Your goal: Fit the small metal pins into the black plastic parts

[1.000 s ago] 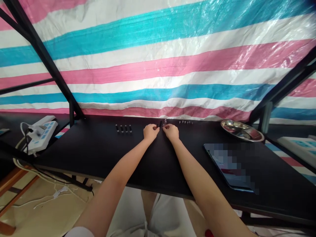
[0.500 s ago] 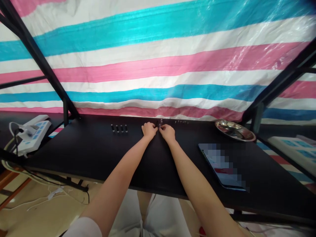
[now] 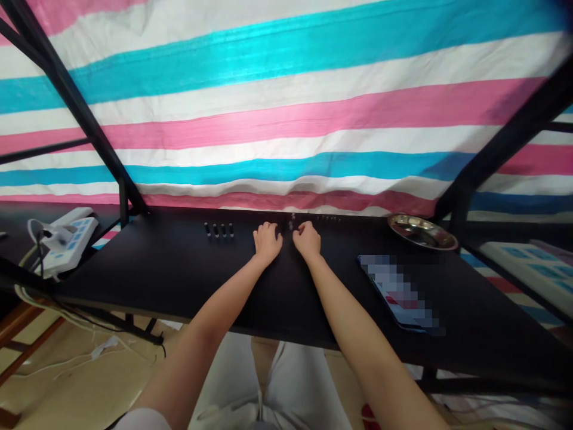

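Note:
My left hand (image 3: 267, 242) lies palm down at the back of the black table (image 3: 197, 280), its fingers somewhat spread, and I see nothing held in it. Close to its right, my right hand (image 3: 307, 240) has its fingers curled together; whatever they may hold is hidden. Between the two hands, near the back edge, sits a small cluster of clear little pieces (image 3: 292, 221). Left of my left hand stand several short black tubes (image 3: 219, 230) with pale ends, in a row. Beyond my right hand runs a line of tiny pale pieces (image 3: 329, 218), too small to name.
A round metal dish (image 3: 423, 233) stands at the back right. A phone (image 3: 394, 292) with a blurred screen lies in front of it. At the far left is a white power strip (image 3: 71, 245) with a plug and cables. Striped sheeting (image 3: 277, 137) hangs behind the table.
My hands have moved apart slightly, and the left hand's fingers have loosened from a pinch by the dark piece. The right hand has drawn back a little from the clear pieces. The view has shifted slightly.

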`<control>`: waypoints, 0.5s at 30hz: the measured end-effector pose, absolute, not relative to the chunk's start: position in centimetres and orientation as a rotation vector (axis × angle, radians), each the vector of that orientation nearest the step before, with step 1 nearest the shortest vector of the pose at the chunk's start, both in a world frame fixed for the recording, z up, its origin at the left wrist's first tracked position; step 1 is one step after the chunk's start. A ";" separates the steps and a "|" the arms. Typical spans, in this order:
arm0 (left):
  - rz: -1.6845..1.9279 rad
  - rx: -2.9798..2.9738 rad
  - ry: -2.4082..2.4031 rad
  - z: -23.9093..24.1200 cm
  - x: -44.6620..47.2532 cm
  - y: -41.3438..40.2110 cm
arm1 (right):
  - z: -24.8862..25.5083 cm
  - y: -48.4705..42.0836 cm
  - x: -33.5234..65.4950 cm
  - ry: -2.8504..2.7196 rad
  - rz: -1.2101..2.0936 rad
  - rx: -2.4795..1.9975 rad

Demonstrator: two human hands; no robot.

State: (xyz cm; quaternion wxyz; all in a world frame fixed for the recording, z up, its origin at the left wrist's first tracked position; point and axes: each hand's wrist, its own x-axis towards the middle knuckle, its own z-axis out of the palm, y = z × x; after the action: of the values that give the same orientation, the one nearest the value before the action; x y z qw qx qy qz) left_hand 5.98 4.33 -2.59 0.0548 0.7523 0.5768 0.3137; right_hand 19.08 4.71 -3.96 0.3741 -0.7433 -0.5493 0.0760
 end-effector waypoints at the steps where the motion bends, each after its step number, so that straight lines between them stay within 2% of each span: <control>1: 1.009 2.309 1.719 -2.4 5.2 3.6 | -3.8 4.4 19.0 -1.388 0.195 -1.892; 6: 1.319 2.245 1.789 -1.5 0.3 1.6 | -2.8 2.6 18.3 -1.335 0.136 -1.776; 15: 1.276 2.058 1.980 -2.0 -2.8 2.3 | -1.9 -1.3 15.9 -1.430 0.127 -1.573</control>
State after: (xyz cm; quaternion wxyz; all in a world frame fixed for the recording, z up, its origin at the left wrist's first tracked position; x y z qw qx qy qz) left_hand -2.75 2.26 -2.01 0.0065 0.6579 0.6330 0.4079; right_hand 15.86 -1.30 -1.90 0.4847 -0.6461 -0.5873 0.0522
